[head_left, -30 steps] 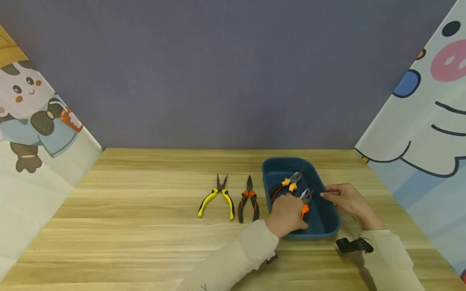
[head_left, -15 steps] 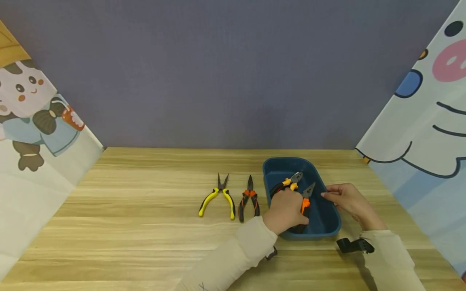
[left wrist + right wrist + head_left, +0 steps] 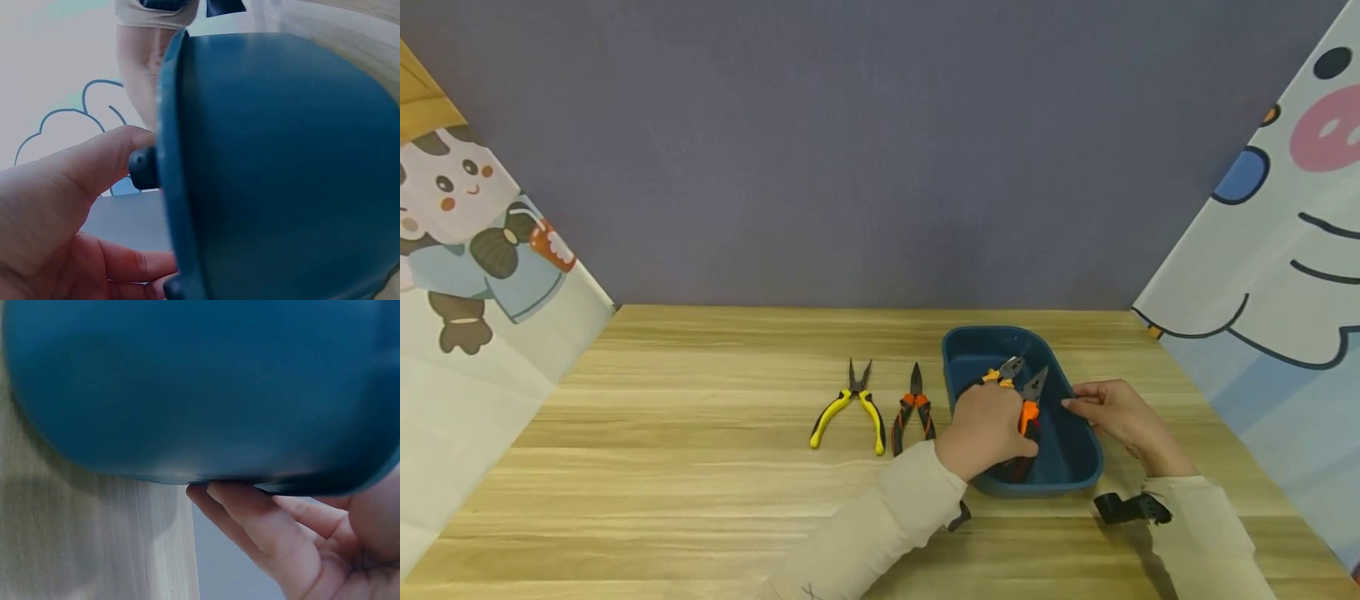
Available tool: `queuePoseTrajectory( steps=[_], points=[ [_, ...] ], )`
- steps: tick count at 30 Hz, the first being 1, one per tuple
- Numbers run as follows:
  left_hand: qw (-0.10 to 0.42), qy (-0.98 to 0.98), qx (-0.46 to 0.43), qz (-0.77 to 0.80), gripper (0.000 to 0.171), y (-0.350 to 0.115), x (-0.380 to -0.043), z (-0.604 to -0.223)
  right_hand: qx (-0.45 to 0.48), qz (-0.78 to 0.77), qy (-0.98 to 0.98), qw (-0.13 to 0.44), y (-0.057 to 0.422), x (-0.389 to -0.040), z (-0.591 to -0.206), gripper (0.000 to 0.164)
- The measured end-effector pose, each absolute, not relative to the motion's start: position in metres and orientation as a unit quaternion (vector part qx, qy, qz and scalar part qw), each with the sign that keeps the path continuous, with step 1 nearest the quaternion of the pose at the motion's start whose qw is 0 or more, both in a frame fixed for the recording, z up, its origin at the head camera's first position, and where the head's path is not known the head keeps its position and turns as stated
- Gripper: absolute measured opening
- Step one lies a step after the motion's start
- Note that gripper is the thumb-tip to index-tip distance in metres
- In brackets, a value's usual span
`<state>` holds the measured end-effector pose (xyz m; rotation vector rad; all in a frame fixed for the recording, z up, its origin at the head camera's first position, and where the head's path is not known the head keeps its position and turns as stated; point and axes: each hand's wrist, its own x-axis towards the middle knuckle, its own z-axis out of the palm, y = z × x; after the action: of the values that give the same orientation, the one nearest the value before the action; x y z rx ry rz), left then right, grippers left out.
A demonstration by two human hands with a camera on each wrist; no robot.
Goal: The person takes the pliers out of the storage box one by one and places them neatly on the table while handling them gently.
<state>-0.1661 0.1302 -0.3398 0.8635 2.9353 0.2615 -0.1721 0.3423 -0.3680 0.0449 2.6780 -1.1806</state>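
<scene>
A dark blue plastic box (image 3: 1084, 482) stands at the right of the table. My left hand (image 3: 988, 421) reaches over its left wall and holds the orange-and-black pliers (image 3: 1030, 410) inside, thumb along the handle and jaws pointing away. Part of the handles is hidden by the hand. Past it lie combination pliers (image 3: 1009, 368) with yellow-and-black handles, partly covered. In the left wrist view, dark handle ends (image 3: 144, 167) show at the box's rim beside the thumb. My right hand (image 3: 1116, 417) pinches the box's right rim; its fingers (image 3: 250, 512) touch the wall from outside.
Left of the box, long-nose pliers with yellow handles (image 3: 872, 417) lie spread on the wooden table (image 3: 662, 467). Beside them are pliers with black-and-orange handles (image 3: 906, 412), partly behind the left sleeve (image 3: 880, 533). A grey panel (image 3: 880, 158) borders the table's back.
The pliers under my left hand have moved slightly toward the back of the box, and their jaws have closed. My left hand has shifted slightly. My right hand stays at the rim.
</scene>
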Motion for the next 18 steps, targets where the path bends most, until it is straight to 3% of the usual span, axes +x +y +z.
queuePoseTrajectory(
  steps=[18],
  points=[
    [0.041, 0.958, 0.269, 0.088, 0.046, 0.112, -0.17, -0.327, 0.019, -0.405, 0.908, 0.105, 0.342, -0.173, -0.37, 0.055]
  ],
)
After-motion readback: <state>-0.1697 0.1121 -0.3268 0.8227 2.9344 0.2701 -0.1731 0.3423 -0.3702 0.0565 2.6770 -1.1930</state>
